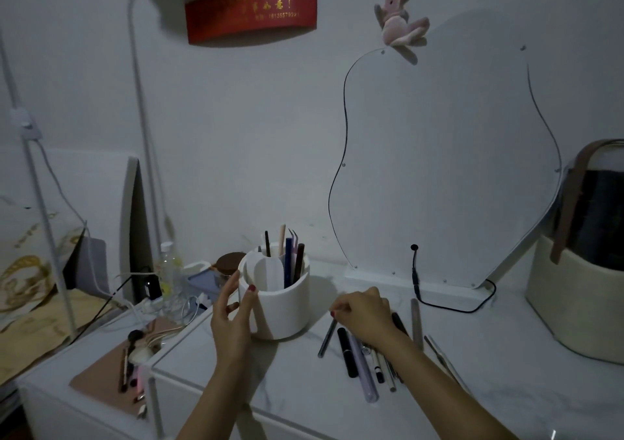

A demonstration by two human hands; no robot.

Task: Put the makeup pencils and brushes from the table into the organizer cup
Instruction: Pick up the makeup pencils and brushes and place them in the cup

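Holding organizer cup [283,308] in left grip [233,314], right grip [364,311] seemingly pinching pencil [327,338], dim marbled tabletop [489,355]

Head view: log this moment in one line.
left hand: holds organizer cup; right hand: pinches dark pencil on table; other pencils: lying loose

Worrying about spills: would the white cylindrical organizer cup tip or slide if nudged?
Probably slides rather than tips: the white cylindrical organizer cup looks broad-based on the smooth marble-look tabletop. The tall pencils standing in it could make it slightly top-heavy. The left hand gripping its side likely steadies it; the right hand pinches a dark pencil.
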